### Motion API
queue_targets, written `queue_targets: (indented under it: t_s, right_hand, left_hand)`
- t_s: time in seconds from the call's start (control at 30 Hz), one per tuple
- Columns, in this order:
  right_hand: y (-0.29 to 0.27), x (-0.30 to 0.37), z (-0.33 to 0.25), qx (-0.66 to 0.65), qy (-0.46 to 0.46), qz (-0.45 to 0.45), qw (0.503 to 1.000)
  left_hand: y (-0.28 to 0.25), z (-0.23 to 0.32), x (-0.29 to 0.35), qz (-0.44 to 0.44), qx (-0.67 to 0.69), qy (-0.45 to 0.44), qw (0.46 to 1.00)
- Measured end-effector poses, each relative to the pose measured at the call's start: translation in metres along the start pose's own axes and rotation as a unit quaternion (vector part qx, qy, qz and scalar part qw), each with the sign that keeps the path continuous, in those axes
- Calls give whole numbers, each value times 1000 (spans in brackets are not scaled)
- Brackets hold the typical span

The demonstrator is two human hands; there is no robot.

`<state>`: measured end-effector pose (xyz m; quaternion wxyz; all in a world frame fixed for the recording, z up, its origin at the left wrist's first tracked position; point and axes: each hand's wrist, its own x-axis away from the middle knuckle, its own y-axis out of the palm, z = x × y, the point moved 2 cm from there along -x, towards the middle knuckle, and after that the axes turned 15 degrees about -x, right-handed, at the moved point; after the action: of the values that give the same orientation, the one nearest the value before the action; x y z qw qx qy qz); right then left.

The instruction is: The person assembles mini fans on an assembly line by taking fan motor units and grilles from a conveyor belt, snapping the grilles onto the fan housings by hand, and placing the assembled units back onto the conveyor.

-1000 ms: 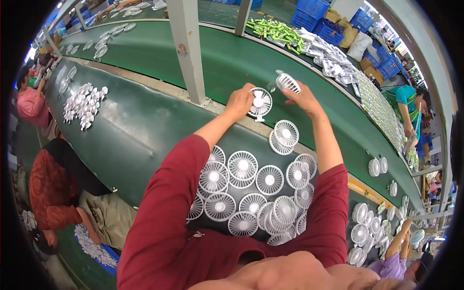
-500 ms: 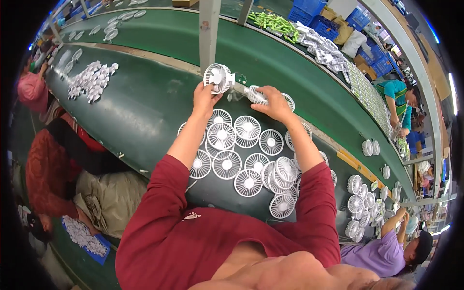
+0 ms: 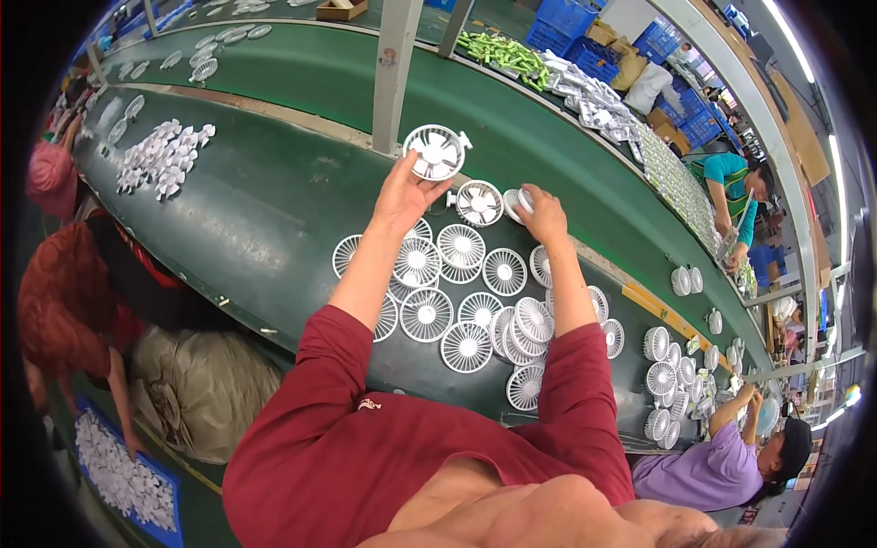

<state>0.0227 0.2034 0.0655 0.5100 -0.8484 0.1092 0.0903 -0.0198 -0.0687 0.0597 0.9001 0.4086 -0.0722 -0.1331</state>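
My left hand (image 3: 404, 194) is closed on the rim of a small white fan head (image 3: 435, 153), its blades facing up and a short stub on its side. Below it, between my hands, a second white fan head (image 3: 480, 203) lies on the bench with its blades showing. My right hand (image 3: 543, 216) has its fingers closed on a round white fan cover (image 3: 517, 205), partly hidden, just right of that second head. Nearer me, under my forearms, several white fan grilles (image 3: 427, 314) are spread out, some overlapping.
A metal post (image 3: 393, 78) rises beyond my left hand. White fan blades (image 3: 166, 157) lie heaped at left. A green conveyor belt (image 3: 548, 155) runs behind the bench's raised edge. Assembled fan heads (image 3: 662, 377) stand at right near a co-worker in purple (image 3: 699, 468).
The fan head in my left hand has turned blades up and shifted slightly right. My right hand has moved right and down to a cover; a fan head now lies between my hands.
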Motion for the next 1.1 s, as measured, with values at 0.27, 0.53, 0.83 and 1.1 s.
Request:
queue_targets:
  t_s: [0.27, 0.53, 0.83, 1.1]
  right_hand:
    - [-45, 2, -42, -360, -11, 97, 928]
    - [-17, 7, -95, -507, -11, 83, 858]
    - [-7, 45, -133, -195, -205, 79, 956]
    - [8, 50, -119, -274, -208, 28, 939]
  left_hand:
    - [11, -14, 8, -84, 14, -90, 992]
    - [33, -30, 20, -225, 44, -95, 969]
    - [39, -29, 24, -142, 89, -157, 973]
    - [62, -32, 44, -20, -34, -24, 999]
